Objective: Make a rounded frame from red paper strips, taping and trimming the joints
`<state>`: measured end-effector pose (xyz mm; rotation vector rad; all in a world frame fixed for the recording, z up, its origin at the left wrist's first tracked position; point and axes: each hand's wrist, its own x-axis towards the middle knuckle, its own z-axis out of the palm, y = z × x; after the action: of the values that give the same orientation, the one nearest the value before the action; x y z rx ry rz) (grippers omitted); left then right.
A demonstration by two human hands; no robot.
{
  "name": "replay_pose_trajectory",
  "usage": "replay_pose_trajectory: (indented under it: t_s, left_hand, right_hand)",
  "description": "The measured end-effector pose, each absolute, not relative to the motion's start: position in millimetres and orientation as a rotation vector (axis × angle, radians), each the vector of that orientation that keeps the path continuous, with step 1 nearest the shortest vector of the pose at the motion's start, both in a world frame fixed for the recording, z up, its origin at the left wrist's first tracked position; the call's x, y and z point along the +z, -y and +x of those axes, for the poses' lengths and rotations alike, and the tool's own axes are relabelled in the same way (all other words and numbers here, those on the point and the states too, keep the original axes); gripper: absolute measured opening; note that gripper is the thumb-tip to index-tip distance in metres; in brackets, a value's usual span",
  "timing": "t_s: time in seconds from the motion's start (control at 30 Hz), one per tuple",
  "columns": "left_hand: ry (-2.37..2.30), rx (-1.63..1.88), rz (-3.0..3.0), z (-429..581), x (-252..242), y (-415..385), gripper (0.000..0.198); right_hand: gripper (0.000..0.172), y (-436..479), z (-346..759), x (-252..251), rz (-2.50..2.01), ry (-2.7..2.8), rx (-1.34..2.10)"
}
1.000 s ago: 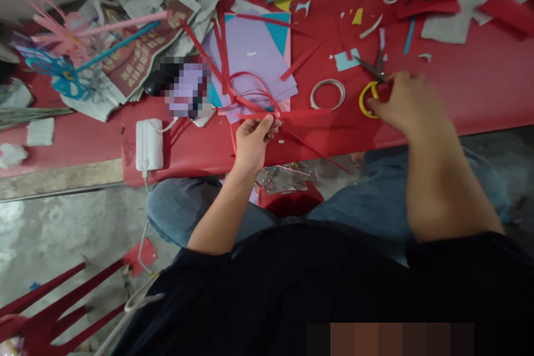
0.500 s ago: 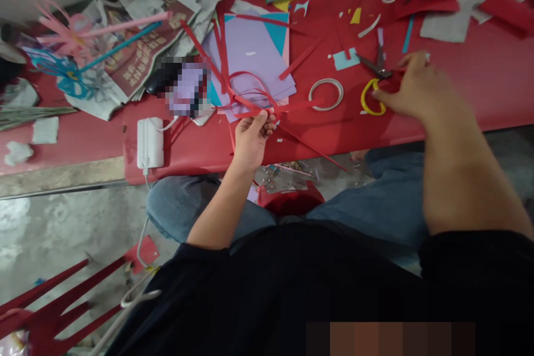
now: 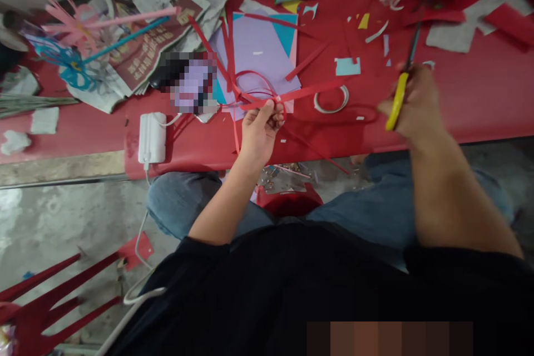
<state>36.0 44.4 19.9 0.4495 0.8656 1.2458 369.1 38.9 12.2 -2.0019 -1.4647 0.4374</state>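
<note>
Head view: the left hand (image 3: 262,122) pinches looped red strips (image 3: 315,89) between thumb and fingertips, just over the near edge of the purple paper (image 3: 258,39). One strip runs from the pinch to the right, reaching over the upper part of a pale ring (image 3: 331,99); loops rise above the fingers, across the paper. The right hand (image 3: 417,103), well apart from the left and slightly blurred, has its fingers closed on the scissors (image 3: 399,97), which are nearly edge-on, with the yellow handle in the grip and the blades pointing away from the body; whether the blades are spread I cannot tell. The ring and a light blue scrap (image 3: 347,67) lie on the red table (image 3: 479,94) between the hands. To the left of the left hand sits a white charger (image 3: 152,138) with a cable. Farther back on that side, a pink bow (image 3: 77,25) and a blue bow (image 3: 75,69) rest on crumpled newspaper (image 3: 146,61)
</note>
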Motion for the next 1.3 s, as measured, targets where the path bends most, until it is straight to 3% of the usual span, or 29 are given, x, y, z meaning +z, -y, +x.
replay_pose_trajectory:
  t_s: [0.1, 0.23, 0.4, 0.6, 0.77, 0.87, 1.1, 1.3]
  left_hand:
    - [-0.837, 1.275, 0.431, 41.3, 24.8, -46.7, 0.022]
    - [-0.804, 1.317, 0.418, 45.5, 27.3, -47.7, 0.02]
    - [-0.825, 1.333, 0.345, 46.4, 32.8, -47.4, 0.019]
    - [-0.817, 1.366, 0.342, 46.0, 37.0, -48.7, 0.02]
    - [-0.793, 1.367, 0.326, 43.7, 38.6, -49.0, 0.024]
    - [-0.788, 1.389, 0.323, 43.2, 41.1, -48.4, 0.024]
    - [-0.818, 1.387, 0.289, 46.0, 41.6, -45.5, 0.018]
    - [-0.809, 1.383, 0.315, 55.8, 36.0, -40.8, 0.019]
  right_hand:
    - [0.066, -11.5, 326.3, 13.0, -1.41, 1.169, 1.061]
    - [0.065, 34.4, 267.1, 27.9, -1.369, 1.171, 1.501]
    - [0.054, 46.1, 242.2, 44.1, -1.488, 1.314, 1.484]
    - [0.078, 12.8, 261.1, 50.8, -1.353, 1.083, 1.601]
    - [0.063, -9.4, 281.6, 62.1, -1.205, 0.837, 1.42]
    - [0.059, -7.6, 283.9, 64.5, -1.177, 0.846, 1.497]
    - [0.061, 31.6, 261.9, 44.5, -1.361, 1.266, 1.59]
    - [0.044, 39.4, 248.7, 48.3, -1.406, 1.632, 1.482]
